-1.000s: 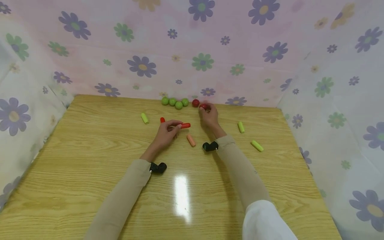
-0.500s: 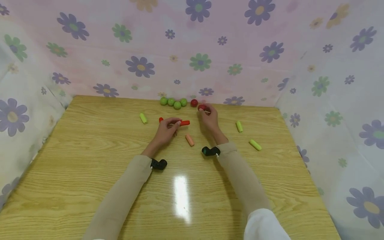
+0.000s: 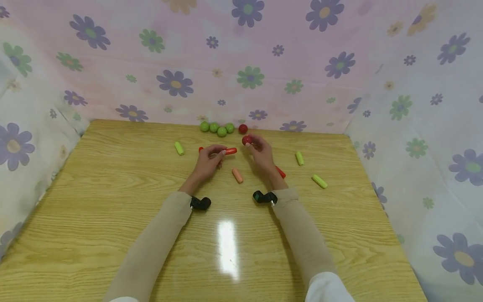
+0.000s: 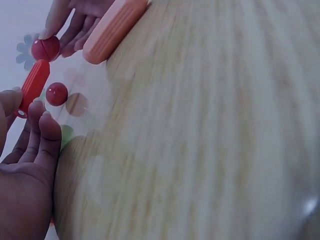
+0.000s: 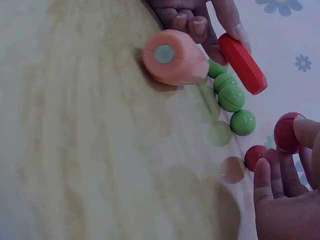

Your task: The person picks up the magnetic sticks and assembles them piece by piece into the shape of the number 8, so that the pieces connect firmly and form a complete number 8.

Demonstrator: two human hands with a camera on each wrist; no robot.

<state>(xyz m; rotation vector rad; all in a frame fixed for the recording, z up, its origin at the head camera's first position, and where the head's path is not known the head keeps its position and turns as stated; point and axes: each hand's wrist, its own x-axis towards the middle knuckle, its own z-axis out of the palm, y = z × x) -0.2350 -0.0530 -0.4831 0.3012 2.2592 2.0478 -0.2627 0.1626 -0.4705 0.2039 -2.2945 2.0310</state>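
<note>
My left hand (image 3: 207, 161) pinches a short red ridged rod (image 3: 231, 151) between thumb and fingertips, its free end pointing right. My right hand (image 3: 262, 155) holds a glossy dark-red ball (image 3: 247, 140), seamed round its middle, by thumb and fingers. In the head view the ball is just beyond the rod's free end, with a gap between them. Another red ball (image 5: 255, 157) sits on the table behind. A salmon-orange rod (image 3: 237, 175) lies between my hands; in the right wrist view its end shows a grey disc. My left hand mostly hides a second red piece (image 3: 201, 149).
Several green balls (image 3: 222, 131) stand along the table's back edge by the flowered cloth. One yellow-green rod (image 3: 179, 148) lies at left, with two others (image 3: 299, 158) at right. A red rod (image 3: 280, 172) is partly covered by my right wrist.
My right hand has brought the red ball away from the back edge, closer to the rod. The left hand has shifted slightly backward with its rod. A red rod now shows beside my right wrist.
</note>
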